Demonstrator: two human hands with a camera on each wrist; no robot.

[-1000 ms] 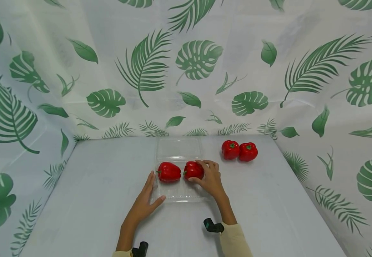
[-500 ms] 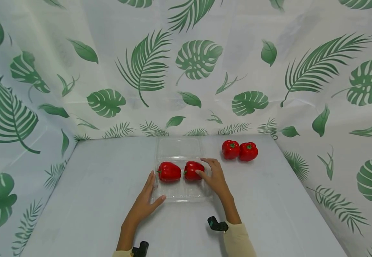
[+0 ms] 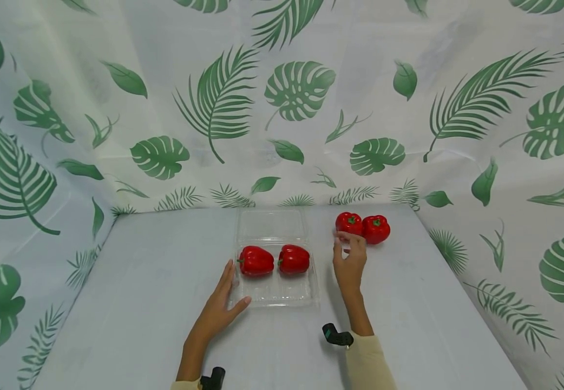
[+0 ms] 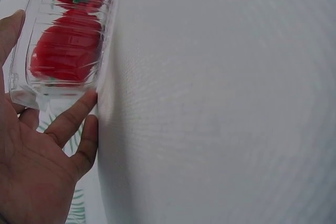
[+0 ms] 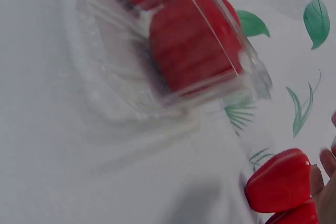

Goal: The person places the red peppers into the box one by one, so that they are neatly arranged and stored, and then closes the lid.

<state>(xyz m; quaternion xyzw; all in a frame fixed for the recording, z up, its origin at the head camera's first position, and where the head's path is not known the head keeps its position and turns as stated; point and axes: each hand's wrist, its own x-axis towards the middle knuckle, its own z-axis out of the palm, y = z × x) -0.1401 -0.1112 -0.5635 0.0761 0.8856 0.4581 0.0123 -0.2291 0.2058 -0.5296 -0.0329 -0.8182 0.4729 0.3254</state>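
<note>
A clear plastic clamshell container [image 3: 282,297] lies with its lid spread back, holding two red bell peppers side by side, the left bell pepper [image 3: 256,261] and the right bell pepper [image 3: 294,259]. My left hand [image 3: 215,313] rests along the container's left side, fingers extended and thumb by the front corner; the left wrist view shows its fingertips right at the clear wall. My right hand [image 3: 351,265] holds nothing. Its bent fingers are at the near side of a third bell pepper [image 3: 348,222], partly covering it, beside a fourth bell pepper [image 3: 376,229].
The container's transparent lid [image 3: 271,225] lies toward the back of the white table [image 3: 150,281]. A leaf-printed sheet [image 3: 311,157] hangs behind and at both sides. Each wrist carries a small black camera, such as the right wrist camera [image 3: 337,335].
My right hand has let go of the right pepper in the container and moved right and away toward the back pair. The left hand stays at the container's side.
</note>
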